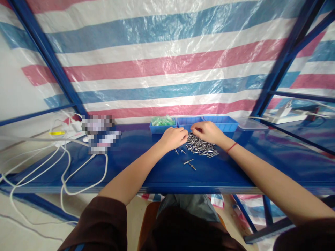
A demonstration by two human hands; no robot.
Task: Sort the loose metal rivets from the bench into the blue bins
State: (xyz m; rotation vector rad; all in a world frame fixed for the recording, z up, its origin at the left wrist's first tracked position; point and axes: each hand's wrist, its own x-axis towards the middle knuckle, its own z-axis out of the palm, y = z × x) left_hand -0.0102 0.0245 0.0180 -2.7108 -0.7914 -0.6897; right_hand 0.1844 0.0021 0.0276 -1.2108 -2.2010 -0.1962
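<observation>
A heap of silvery blind rivets (pixel 201 146) lies on the blue tabletop (pixel 125 167). My left hand (pixel 174 138) is closed at the heap's left edge, its fingers curled together; whatever they hold is hidden. Over the back of the heap, my right hand (pixel 208 131) has thumb and fingers drawn into a pinch, and I cannot make out anything in it. Several rivets lie apart from the heap, some just below my left hand and a pair of loose rivets (pixel 190 163) closer to the front edge.
Behind my hands stand a blue bin (pixel 155 130) with green plastic bags (pixel 163 121), a middle blue bin (pixel 187 122) and a right blue bin (pixel 225 126). A clear plastic lid (pixel 252 123) lies to their right. White cables (pixel 106 167) and a power strip (pixel 69 137) occupy the left side.
</observation>
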